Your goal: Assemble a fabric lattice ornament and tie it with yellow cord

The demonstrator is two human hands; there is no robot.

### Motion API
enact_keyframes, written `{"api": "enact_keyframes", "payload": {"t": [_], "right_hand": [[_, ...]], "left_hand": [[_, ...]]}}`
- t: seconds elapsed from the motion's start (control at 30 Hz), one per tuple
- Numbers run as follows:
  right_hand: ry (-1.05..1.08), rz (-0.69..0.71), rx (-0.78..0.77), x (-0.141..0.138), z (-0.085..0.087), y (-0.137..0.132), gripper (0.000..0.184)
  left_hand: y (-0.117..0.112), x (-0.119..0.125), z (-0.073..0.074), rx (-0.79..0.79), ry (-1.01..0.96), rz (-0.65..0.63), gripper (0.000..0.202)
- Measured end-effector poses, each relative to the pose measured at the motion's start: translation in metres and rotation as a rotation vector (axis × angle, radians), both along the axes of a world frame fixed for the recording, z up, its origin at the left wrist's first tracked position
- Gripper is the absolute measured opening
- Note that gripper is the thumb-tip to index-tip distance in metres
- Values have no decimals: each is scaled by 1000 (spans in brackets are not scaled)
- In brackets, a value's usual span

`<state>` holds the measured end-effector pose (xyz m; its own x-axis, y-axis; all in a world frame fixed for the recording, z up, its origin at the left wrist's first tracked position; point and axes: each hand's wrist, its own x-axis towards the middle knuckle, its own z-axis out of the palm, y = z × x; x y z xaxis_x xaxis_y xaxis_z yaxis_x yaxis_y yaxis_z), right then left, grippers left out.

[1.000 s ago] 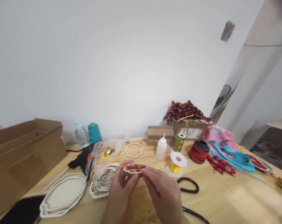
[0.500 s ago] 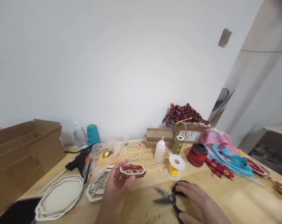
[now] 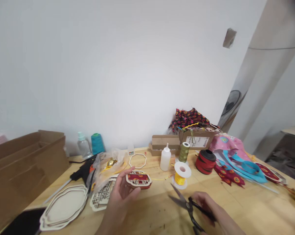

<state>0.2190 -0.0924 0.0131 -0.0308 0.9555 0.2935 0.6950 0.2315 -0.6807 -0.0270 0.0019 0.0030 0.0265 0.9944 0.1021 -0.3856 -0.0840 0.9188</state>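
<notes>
My left hand [image 3: 121,195] is closed on a small wooden lattice frame piece [image 3: 138,179] with red patterned fabric inside. From its right end a thin yellow cord [image 3: 161,179] runs toward a white spool of yellow cord [image 3: 180,178]. In my right hand [image 3: 209,205] is a pair of black-handled scissors [image 3: 187,205], blades apart and pointing up and left, below the spool. Beside my left wrist lie cut-out lattice panels [image 3: 100,199], partly covered by a plastic bag [image 3: 108,173].
Stacked wooden plates [image 3: 65,205] and a cardboard box [image 3: 27,166] are at left, with a black glue gun [image 3: 82,171]. Behind stand a white squeeze bottle [image 3: 165,159], a green thread spool [image 3: 184,152] and a red-black roll [image 3: 205,162]. Blue ribbon [image 3: 247,169] lies right.
My right hand has gripped the scissors and lifted them from the table, turning the blades upward. My left hand still holds the frame piece in nearly the same place.
</notes>
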Motion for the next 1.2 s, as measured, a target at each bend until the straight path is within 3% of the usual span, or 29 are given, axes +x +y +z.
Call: {"api": "enact_keyframes", "payload": {"t": [0.1, 0.37, 0.93, 1.2], "right_hand": [[86, 54, -7, -12, -3, 0, 55], [-169, 45, 179, -60, -14, 18, 55], [-375, -8, 308, -59, -10, 19, 50], [-391, -22, 290, -60, -12, 19, 52]], "left_hand": [[-1, 0, 0, 22, 21, -50, 46], [-10, 0, 6, 32, -5, -30, 47], [-15, 4, 13, -19, -39, -12, 46], [-14, 6, 16, -33, -15, 93, 49]]}}
